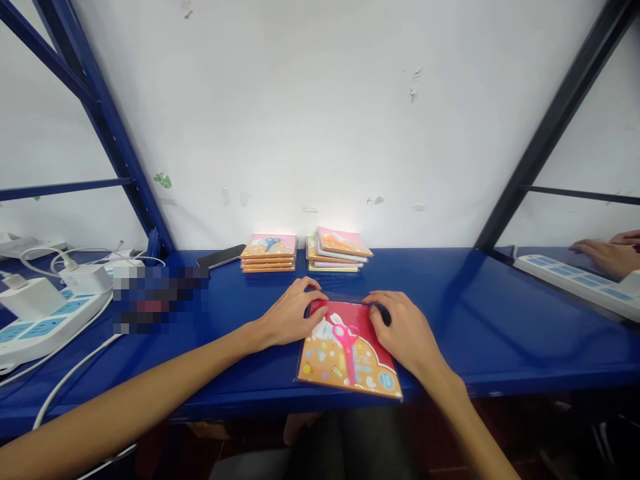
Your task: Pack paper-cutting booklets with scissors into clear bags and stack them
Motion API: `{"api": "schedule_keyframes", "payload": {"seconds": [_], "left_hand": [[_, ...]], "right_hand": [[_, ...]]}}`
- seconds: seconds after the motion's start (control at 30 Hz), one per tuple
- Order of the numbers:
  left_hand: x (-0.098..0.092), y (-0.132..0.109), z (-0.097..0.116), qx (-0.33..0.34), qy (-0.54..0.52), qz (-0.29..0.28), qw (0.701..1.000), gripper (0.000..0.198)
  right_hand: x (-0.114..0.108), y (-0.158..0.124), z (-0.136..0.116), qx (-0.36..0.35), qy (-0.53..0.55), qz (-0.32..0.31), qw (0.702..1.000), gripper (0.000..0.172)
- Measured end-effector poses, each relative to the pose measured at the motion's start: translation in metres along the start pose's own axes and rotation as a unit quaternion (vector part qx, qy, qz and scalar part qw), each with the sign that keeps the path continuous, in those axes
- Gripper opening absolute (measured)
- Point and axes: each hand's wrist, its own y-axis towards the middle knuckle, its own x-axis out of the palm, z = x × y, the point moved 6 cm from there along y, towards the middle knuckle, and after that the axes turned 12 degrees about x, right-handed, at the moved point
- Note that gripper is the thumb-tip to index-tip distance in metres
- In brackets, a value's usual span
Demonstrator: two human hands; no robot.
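Note:
A square craft packet [325, 363] in clear wrap lies at the near edge of the blue table, its front slightly over the edge. Red and orange with a rabbit picture, it shows pink child's scissors [346, 340] on its face. My left hand [295, 312] is closed at the packet's far left corner, thumb on top and fingers curled behind. At the far right corner my right hand [397, 327] grips likewise, fingers bent around the edge. The undersides of both grips are hidden.
Two packet stacks, left [269, 253] and right [337, 250], stand near the wall. A dark phone [221, 257] lies left of them. Power strips [55, 327] with white chargers and cables sit leftward. Another person's hand [613, 257] is beyond the right frame, near another power strip [580, 283].

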Motion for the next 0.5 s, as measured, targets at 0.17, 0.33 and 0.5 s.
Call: {"api": "schedule_keyframes", "payload": {"seconds": [0.17, 0.33, 0.5], "left_hand": [[-0.0008, -0.0005, -0.0002, -0.013, 0.0, 0.001, 1.0, 0.026], [0.0001, 0.0002, -0.002, -0.018, -0.002, 0.0, 1.0, 0.025], [0.0003, 0.0011, -0.0022, -0.028, -0.001, -0.012, 1.0, 0.024]], "right_hand": [[0.0004, -0.0009, -0.0043, 0.007, -0.024, -0.028, 0.999, 0.022], [0.001, -0.0007, -0.0052, 0.01, -0.038, -0.033, 0.999, 0.02], [0.0021, -0.0005, -0.0038, 0.015, -0.045, -0.033, 0.998, 0.02]]}}
